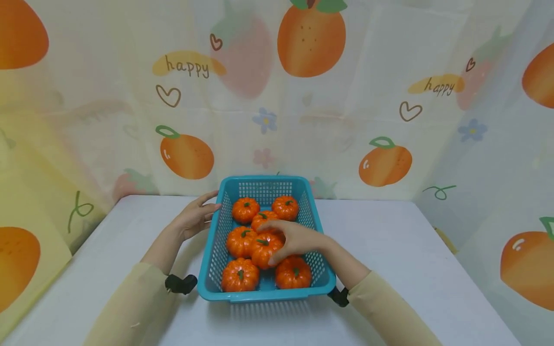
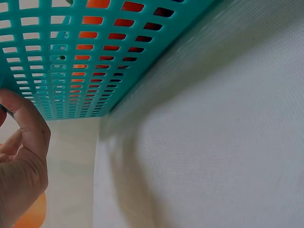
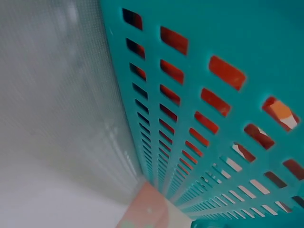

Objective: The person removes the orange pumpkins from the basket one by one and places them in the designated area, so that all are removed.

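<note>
A blue-green plastic basket [image 1: 321, 269] with slotted walls holds several small orange pumpkins [image 1: 240, 275] with green stems. My right hand [image 1: 298, 238] reaches over the basket's right rim. Its thumb and fingers curl round a pumpkin [image 1: 263, 251] near the middle. At the basket's left side, my left hand [image 1: 192, 218] touches the rim with its fingertips, its fingers loosely bent. The left wrist view shows this hand [image 2: 26, 142] beside the slotted wall [image 2: 95, 52]. In the right wrist view the basket wall [image 3: 237, 28] hides the right hand.
The basket stands on a white table [image 1: 368, 240]. Behind it hangs a fruit-print curtain [image 1: 303, 125], which also covers both sides. Black wrist straps [image 1: 181, 284] show at the sleeves, close to the basket's front corners.
</note>
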The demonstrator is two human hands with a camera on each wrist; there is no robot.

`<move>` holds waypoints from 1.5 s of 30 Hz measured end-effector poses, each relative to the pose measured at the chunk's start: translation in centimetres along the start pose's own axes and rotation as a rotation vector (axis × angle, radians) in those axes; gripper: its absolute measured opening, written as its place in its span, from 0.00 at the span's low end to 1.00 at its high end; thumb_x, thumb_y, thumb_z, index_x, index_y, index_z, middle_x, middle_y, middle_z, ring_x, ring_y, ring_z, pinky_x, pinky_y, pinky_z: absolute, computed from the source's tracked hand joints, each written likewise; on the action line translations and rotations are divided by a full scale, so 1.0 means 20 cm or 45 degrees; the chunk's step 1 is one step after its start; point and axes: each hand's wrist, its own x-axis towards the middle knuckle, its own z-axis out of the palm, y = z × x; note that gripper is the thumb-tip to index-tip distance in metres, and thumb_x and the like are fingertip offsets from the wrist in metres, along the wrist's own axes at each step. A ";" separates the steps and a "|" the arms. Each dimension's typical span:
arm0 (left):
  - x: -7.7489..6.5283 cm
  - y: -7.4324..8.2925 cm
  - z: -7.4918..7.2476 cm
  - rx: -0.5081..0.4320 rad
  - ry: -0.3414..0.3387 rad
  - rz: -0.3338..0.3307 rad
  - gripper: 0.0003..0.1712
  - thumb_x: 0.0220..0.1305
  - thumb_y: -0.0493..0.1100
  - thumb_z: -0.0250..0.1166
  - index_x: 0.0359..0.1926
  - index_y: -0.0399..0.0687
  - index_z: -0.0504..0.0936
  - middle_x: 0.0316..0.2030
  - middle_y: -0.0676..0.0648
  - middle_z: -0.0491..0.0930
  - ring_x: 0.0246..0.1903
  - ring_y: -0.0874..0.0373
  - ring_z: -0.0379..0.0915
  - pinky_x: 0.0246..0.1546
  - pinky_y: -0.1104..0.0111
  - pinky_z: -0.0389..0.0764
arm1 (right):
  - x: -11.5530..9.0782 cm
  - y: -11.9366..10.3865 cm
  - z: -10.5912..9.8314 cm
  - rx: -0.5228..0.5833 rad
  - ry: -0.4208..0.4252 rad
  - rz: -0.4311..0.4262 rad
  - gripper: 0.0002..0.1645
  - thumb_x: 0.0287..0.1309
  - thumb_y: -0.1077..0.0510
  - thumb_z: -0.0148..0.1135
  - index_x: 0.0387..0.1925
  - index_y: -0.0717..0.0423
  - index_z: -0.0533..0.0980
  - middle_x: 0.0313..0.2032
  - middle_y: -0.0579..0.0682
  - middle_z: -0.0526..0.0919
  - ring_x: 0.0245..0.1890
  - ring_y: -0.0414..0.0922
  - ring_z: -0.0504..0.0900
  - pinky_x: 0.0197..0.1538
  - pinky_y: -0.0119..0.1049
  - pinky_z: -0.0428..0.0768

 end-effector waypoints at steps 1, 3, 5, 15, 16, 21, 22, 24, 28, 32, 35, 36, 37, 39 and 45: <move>0.00 0.00 0.00 -0.002 0.001 0.002 0.43 0.74 0.45 0.56 0.79 0.52 0.42 0.46 0.55 0.78 0.41 0.67 0.82 0.45 0.72 0.85 | 0.00 0.00 0.00 -0.017 -0.001 0.000 0.45 0.43 0.47 0.78 0.65 0.42 0.70 0.67 0.44 0.71 0.66 0.48 0.70 0.69 0.55 0.70; -0.01 0.00 0.00 -0.005 0.003 0.005 0.43 0.74 0.45 0.56 0.79 0.51 0.42 0.46 0.55 0.78 0.41 0.67 0.82 0.44 0.72 0.85 | 0.00 -0.01 0.01 -0.036 -0.005 -0.006 0.46 0.42 0.49 0.80 0.65 0.41 0.70 0.67 0.44 0.71 0.65 0.47 0.70 0.69 0.55 0.70; -0.01 0.00 0.00 -0.010 0.001 0.011 0.43 0.74 0.46 0.56 0.79 0.51 0.42 0.44 0.56 0.78 0.40 0.68 0.82 0.44 0.73 0.85 | -0.01 -0.01 0.01 -0.039 -0.007 -0.011 0.46 0.42 0.52 0.80 0.65 0.41 0.70 0.67 0.45 0.71 0.64 0.47 0.70 0.68 0.54 0.71; 0.00 0.00 0.00 -0.014 0.019 0.024 0.41 0.74 0.45 0.56 0.79 0.51 0.44 0.43 0.57 0.79 0.40 0.67 0.81 0.44 0.72 0.85 | -0.01 -0.01 0.01 -0.077 0.030 -0.031 0.43 0.44 0.54 0.79 0.63 0.41 0.71 0.66 0.45 0.73 0.62 0.47 0.72 0.67 0.53 0.73; -0.01 0.00 0.00 -0.013 0.019 0.025 0.41 0.74 0.45 0.56 0.79 0.51 0.44 0.43 0.56 0.79 0.40 0.67 0.81 0.44 0.72 0.85 | -0.01 -0.01 0.01 -0.076 0.034 -0.034 0.43 0.44 0.53 0.79 0.63 0.41 0.71 0.65 0.45 0.73 0.62 0.47 0.72 0.66 0.53 0.73; -0.01 -0.01 0.01 0.007 0.017 0.029 0.41 0.74 0.45 0.55 0.79 0.51 0.43 0.44 0.56 0.78 0.40 0.67 0.81 0.44 0.72 0.84 | -0.03 -0.01 0.01 -0.046 0.062 -0.033 0.43 0.43 0.52 0.79 0.63 0.41 0.72 0.64 0.44 0.74 0.61 0.46 0.72 0.65 0.52 0.75; -0.01 -0.01 0.01 0.011 0.018 0.029 0.41 0.74 0.45 0.55 0.79 0.51 0.43 0.44 0.56 0.77 0.40 0.67 0.80 0.44 0.73 0.84 | -0.03 -0.01 0.01 -0.036 0.071 -0.034 0.43 0.43 0.51 0.79 0.63 0.41 0.72 0.64 0.44 0.75 0.61 0.46 0.73 0.65 0.51 0.75; -0.01 -0.01 0.01 0.024 0.020 0.029 0.41 0.74 0.44 0.55 0.79 0.51 0.43 0.44 0.56 0.77 0.40 0.67 0.80 0.44 0.73 0.84 | -0.04 -0.01 0.00 -0.011 0.089 -0.035 0.43 0.43 0.51 0.79 0.63 0.40 0.72 0.63 0.43 0.75 0.60 0.46 0.73 0.63 0.50 0.76; 0.00 -0.01 0.00 0.051 0.022 0.035 0.41 0.75 0.45 0.54 0.79 0.51 0.43 0.45 0.55 0.75 0.40 0.67 0.80 0.44 0.73 0.84 | -0.05 -0.01 -0.04 0.036 0.135 -0.041 0.43 0.43 0.51 0.78 0.63 0.39 0.71 0.63 0.43 0.75 0.60 0.47 0.73 0.63 0.50 0.77; 0.00 -0.01 0.00 0.060 0.024 0.038 0.41 0.75 0.46 0.55 0.79 0.52 0.44 0.46 0.54 0.74 0.41 0.67 0.80 0.44 0.74 0.84 | -0.06 -0.01 -0.08 0.056 0.173 -0.041 0.44 0.44 0.51 0.77 0.65 0.40 0.70 0.66 0.44 0.73 0.63 0.49 0.72 0.65 0.53 0.75; 0.00 -0.01 0.00 0.053 0.024 0.038 0.41 0.74 0.46 0.55 0.79 0.52 0.44 0.46 0.54 0.75 0.41 0.68 0.81 0.44 0.74 0.84 | -0.06 0.00 -0.11 0.065 0.202 -0.045 0.44 0.46 0.51 0.76 0.67 0.41 0.69 0.66 0.46 0.72 0.64 0.49 0.71 0.64 0.53 0.76; 0.00 -0.01 0.00 0.050 0.022 0.039 0.41 0.75 0.46 0.55 0.79 0.52 0.44 0.46 0.55 0.76 0.40 0.68 0.81 0.44 0.74 0.84 | -0.06 0.00 -0.12 0.064 0.219 -0.054 0.44 0.47 0.51 0.75 0.67 0.41 0.68 0.66 0.46 0.72 0.65 0.50 0.71 0.64 0.52 0.76; 0.00 -0.01 0.00 0.047 0.020 0.040 0.41 0.75 0.46 0.55 0.79 0.52 0.44 0.45 0.55 0.76 0.40 0.68 0.81 0.44 0.74 0.84 | -0.07 0.01 -0.13 0.064 0.239 -0.058 0.44 0.47 0.51 0.75 0.67 0.41 0.68 0.66 0.47 0.72 0.64 0.50 0.71 0.63 0.52 0.77; 0.00 -0.01 0.00 0.043 0.020 0.041 0.41 0.75 0.46 0.55 0.79 0.52 0.44 0.45 0.55 0.76 0.40 0.68 0.81 0.44 0.74 0.84 | -0.07 0.02 -0.15 0.082 0.282 -0.064 0.44 0.48 0.52 0.75 0.67 0.41 0.68 0.65 0.47 0.72 0.63 0.50 0.71 0.60 0.50 0.79; 0.00 -0.01 0.00 0.067 0.023 0.030 0.40 0.75 0.45 0.54 0.79 0.52 0.44 0.48 0.53 0.75 0.41 0.68 0.81 0.44 0.74 0.84 | -0.10 0.07 -0.23 0.116 0.452 -0.010 0.45 0.48 0.52 0.76 0.68 0.39 0.67 0.64 0.48 0.73 0.59 0.53 0.71 0.54 0.44 0.83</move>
